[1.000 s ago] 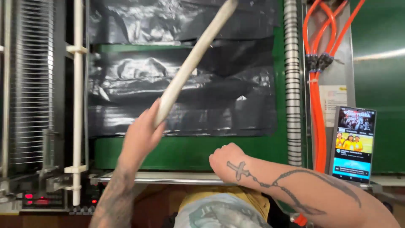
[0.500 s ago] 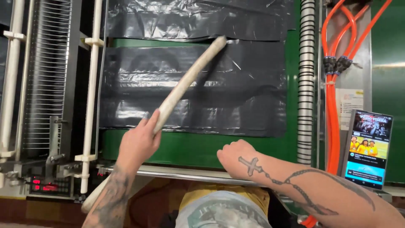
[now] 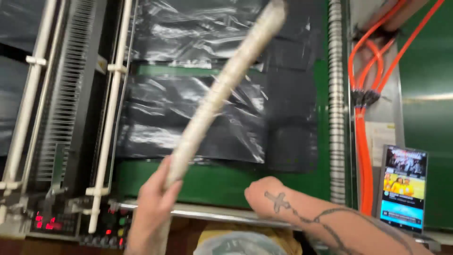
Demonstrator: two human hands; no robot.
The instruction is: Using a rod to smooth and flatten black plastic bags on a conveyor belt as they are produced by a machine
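My left hand (image 3: 153, 205) grips the lower end of a long pale stick (image 3: 222, 89) that slants up to the right over sheets of black plastic film (image 3: 188, 123) lying on a green machine bed (image 3: 217, 182). The stick is blurred. My right hand (image 3: 264, 196), fingers curled under and holding nothing I can see, rests at the front edge of the green bed by a metal rail (image 3: 212, 213). A tattooed forearm runs off to the lower right.
White rods (image 3: 111, 127) and a grey toothed frame (image 3: 61, 99) stand at the left above a control panel with red lights (image 3: 45, 222). A corrugated hose (image 3: 336, 104) and orange cables (image 3: 363, 156) run down the right. A lit phone (image 3: 401, 186) leans at the far right.
My left hand has swung the stick down toward the black film and then back up. The view has shifted. My right hand has stayed at the bed's front edge.
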